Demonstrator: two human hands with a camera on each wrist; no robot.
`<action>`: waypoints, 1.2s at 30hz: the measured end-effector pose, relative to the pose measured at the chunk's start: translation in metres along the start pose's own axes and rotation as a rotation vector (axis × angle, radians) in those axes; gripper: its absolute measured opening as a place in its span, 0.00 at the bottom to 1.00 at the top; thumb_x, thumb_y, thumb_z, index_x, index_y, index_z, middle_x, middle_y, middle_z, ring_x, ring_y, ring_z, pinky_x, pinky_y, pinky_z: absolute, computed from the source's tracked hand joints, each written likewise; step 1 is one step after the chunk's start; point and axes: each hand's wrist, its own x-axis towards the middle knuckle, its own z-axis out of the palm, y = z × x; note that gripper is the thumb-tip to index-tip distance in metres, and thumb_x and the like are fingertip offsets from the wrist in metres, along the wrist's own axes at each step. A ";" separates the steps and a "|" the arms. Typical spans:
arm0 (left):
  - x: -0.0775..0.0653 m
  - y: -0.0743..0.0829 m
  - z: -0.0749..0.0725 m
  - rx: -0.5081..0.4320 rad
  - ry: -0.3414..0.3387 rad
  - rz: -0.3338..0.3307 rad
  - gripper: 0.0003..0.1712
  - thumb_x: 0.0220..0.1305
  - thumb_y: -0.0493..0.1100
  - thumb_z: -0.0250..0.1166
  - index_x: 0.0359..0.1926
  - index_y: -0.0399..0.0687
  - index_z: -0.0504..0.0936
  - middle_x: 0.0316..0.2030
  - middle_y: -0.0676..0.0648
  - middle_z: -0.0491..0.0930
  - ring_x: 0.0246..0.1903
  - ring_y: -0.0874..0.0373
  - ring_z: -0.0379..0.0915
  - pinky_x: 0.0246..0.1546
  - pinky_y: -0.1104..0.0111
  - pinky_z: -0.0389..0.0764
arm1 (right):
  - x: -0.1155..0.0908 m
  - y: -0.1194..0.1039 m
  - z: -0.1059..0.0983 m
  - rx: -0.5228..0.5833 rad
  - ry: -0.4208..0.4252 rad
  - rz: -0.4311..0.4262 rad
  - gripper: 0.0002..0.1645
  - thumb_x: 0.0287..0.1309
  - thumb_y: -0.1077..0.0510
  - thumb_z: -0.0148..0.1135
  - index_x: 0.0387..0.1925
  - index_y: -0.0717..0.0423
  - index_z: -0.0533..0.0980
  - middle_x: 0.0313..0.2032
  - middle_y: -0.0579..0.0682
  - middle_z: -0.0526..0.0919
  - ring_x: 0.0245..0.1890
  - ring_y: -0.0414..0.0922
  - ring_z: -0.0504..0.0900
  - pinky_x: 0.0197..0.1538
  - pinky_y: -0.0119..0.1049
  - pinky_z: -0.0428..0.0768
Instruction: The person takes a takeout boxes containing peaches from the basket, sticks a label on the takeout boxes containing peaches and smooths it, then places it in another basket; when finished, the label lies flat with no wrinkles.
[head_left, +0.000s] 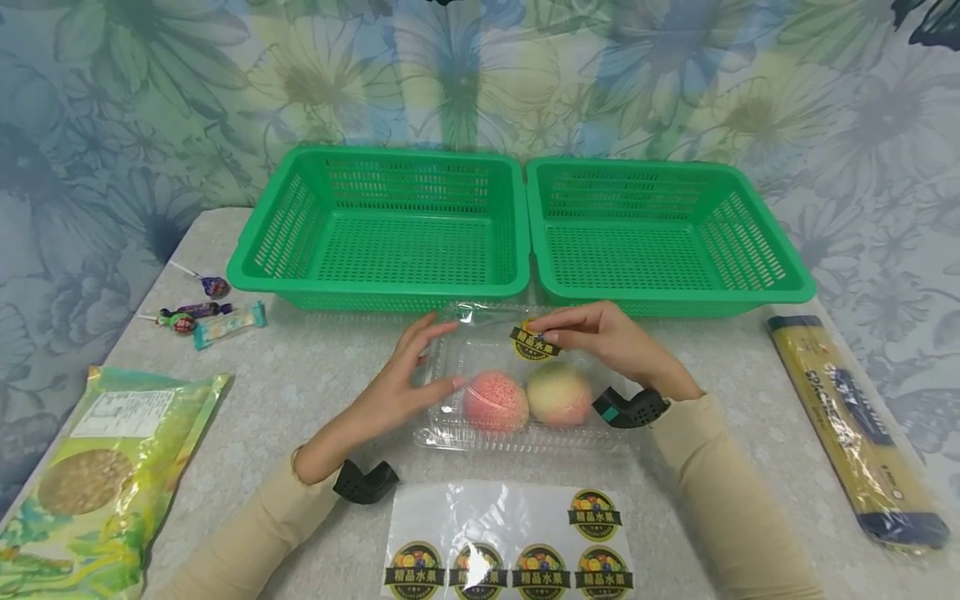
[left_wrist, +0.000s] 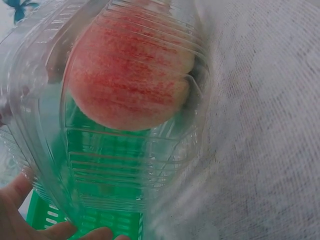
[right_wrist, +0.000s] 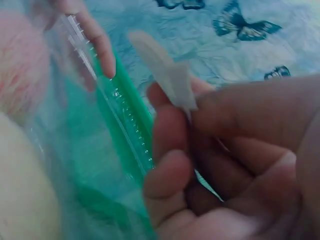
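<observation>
Head view: right fingers [head_left: 573,316] pinch a sticker [head_left: 534,342], left fingers [head_left: 429,336] spread wide at the box [head_left: 486,355]; sticking likely needs gentle pressing.

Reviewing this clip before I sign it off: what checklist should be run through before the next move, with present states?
1. Held sticker pinched by the right hand: ok.
2. Left hand at the left side of the clear container: ok.
3. Pink peach and paler peach inside the container: ok.
4. Container's lid fully latched: cannot tell; the plastic is too transparent.
5. Held sticker laid flat on the container: not ok; the right wrist view shows it raised in the fingers.
6. Spare stickers on the sheet: ok, five in view.
</observation>
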 end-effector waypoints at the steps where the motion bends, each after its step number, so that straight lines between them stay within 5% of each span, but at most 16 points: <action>1: 0.000 0.000 0.000 0.001 -0.001 0.000 0.37 0.57 0.48 0.61 0.65 0.65 0.55 0.71 0.46 0.34 0.68 0.44 0.40 0.63 0.48 0.56 | 0.001 -0.001 0.000 -0.050 -0.033 0.012 0.15 0.58 0.57 0.57 0.48 0.53 0.78 0.49 0.44 0.81 0.52 0.36 0.76 0.53 0.31 0.75; 11: 0.000 -0.003 0.001 -0.001 0.013 0.003 0.36 0.58 0.48 0.62 0.65 0.63 0.56 0.70 0.44 0.35 0.69 0.45 0.40 0.63 0.48 0.57 | 0.008 -0.009 0.008 -0.337 -0.131 -0.023 0.12 0.57 0.59 0.57 0.43 0.48 0.80 0.46 0.46 0.82 0.44 0.36 0.78 0.45 0.27 0.76; 27: 0.000 -0.002 0.001 0.004 0.012 0.001 0.36 0.58 0.48 0.61 0.65 0.64 0.56 0.70 0.44 0.35 0.69 0.46 0.39 0.63 0.48 0.57 | 0.007 -0.010 0.015 -0.453 -0.047 -0.027 0.12 0.55 0.60 0.60 0.40 0.45 0.81 0.42 0.44 0.83 0.24 0.35 0.68 0.26 0.25 0.67; 36: 0.001 -0.003 0.002 0.010 0.015 -0.003 0.36 0.58 0.49 0.62 0.64 0.64 0.56 0.70 0.44 0.35 0.69 0.45 0.40 0.63 0.48 0.57 | 0.006 -0.008 0.016 -0.557 -0.038 -0.134 0.12 0.53 0.61 0.61 0.40 0.45 0.82 0.42 0.45 0.84 0.32 0.37 0.74 0.31 0.29 0.71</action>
